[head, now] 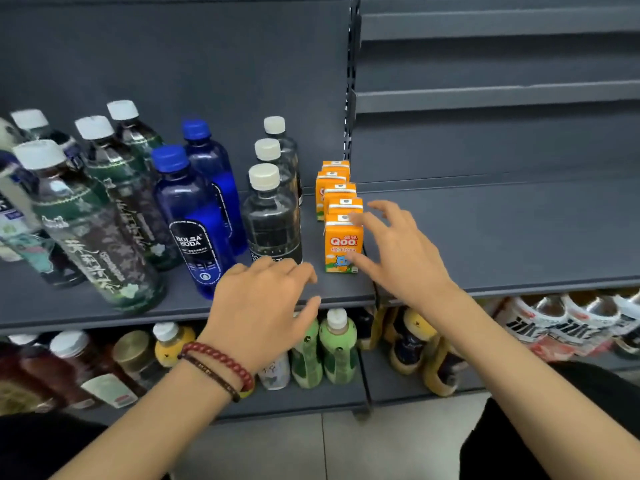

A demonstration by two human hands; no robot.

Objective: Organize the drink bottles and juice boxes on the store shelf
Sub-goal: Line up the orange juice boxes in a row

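**Reaching toward the front juice box, both hands loose**

Looking down on a grey shelf, flat, matte and metallic-looking, and taking the front juice box as marker: a squat cardboard brick, glossy orange, printed "Qoo" over a blue cartoon creature, standing upright a little back from the shelf's front lip. Finding the other juice boxes filed singly straight behind it, in the same orange card with white tops and a small round straw spot (the rearmost partly hidden). Seeing just left of it three clear bottles, smoky see-through plastic with rounded shoulders and off-white screw caps, also in file. Noting farther left two blue bottles, translucent cobalt with blue caps, the nearer reading "BOLSA SODA". Noting beyond those the tall tea bottles in patterned green-and-brown sleeves under white caps.

Holding the right hand at the box's right side, fingers spread wide and slightly bent, one fingertip over its top edge, the thumb by its lower right corner. Being blurred there, not showing whether skin is touching card; gripping nothing.

Hovering the left hand in front and left of the box, palm down over the shelf lip, fingers loosely curved, holding nothing. Wearing a red bead bracelet at that wrist.
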